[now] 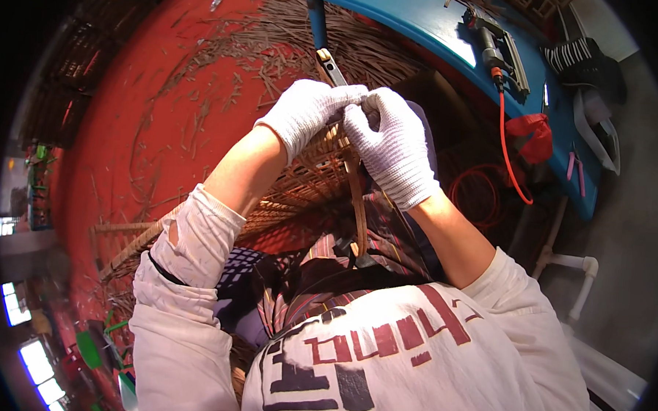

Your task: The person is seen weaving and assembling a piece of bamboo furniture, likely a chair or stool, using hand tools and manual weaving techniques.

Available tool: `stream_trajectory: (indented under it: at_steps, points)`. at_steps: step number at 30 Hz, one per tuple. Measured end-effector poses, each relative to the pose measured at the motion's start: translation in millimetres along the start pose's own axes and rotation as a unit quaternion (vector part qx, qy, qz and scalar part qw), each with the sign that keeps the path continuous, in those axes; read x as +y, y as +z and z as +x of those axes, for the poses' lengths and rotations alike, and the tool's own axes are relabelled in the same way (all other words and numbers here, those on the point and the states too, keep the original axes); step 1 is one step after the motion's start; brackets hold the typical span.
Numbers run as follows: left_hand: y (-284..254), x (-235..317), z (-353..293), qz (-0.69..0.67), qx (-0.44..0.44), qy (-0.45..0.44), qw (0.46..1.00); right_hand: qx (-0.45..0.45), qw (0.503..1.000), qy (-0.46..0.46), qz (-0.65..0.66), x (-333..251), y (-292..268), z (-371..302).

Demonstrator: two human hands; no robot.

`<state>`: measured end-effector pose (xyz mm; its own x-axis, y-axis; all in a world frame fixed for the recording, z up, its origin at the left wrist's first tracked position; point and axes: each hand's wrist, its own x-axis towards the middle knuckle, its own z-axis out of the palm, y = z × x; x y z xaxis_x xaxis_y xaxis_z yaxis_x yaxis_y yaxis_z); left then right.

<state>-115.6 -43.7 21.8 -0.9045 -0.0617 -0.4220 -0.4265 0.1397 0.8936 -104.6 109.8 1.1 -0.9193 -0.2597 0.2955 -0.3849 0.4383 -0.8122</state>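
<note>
Both my hands wear white knit gloves and meet above my lap, fingertips nearly touching. My left hand (303, 116) is closed in a pinch at the top edge of a brown woven wicker piece (293, 193). Close beside it, my right hand (396, 146) is closed too, thumb against fingers. What the fingertips hold is too small or covered to make out. Beyond them a narrow bar with holes (331, 64) sticks out. Below the right hand, a brown flat strip (357, 203) hangs down toward my lap. The wicker slants away to the lower left.
A blue table (417, 26) at the far right bears a pneumatic nail gun (493, 51) with an orange-red hose (503, 132). A red cloth (530, 137) and pink-handled tool (576, 172) are at its edge. Cut brown strips (277, 38) litter the red floor (142, 124).
</note>
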Motion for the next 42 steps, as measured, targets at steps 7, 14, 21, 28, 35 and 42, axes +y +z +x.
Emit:
stream_trajectory:
  at_steps: [7, 14, 21, 28, 35, 42]
  points:
    - [-2, -5, 5, 0.024, 0.015, 0.017, 0.999, -0.003, 0.996, -0.004, 0.094, 14, 6, 3]
    - [-1, -4, 6, 0.047, 0.015, 0.032, 0.998, -0.085, 0.945, 0.101, 0.298, 28, -9, 9]
    - [-2, 2, -4, 0.115, 0.01, 0.075, 0.99, 0.075, 0.975, 0.041, 0.204, 96, -80, 58]
    - [3, 7, -8, 0.065, 0.019, 0.039, 0.997, 0.186, 0.936, 0.1, -0.28, 182, -159, 134]
    - [9, 15, -13, -0.03, 0.014, -0.014, 0.999, 0.076, 0.855, 0.192, -0.476, 218, -149, 209]
    - [-4, -2, -7, 0.185, 0.028, 0.089, 0.978, 0.067, 0.911, 0.203, -0.354, 260, -147, 255]
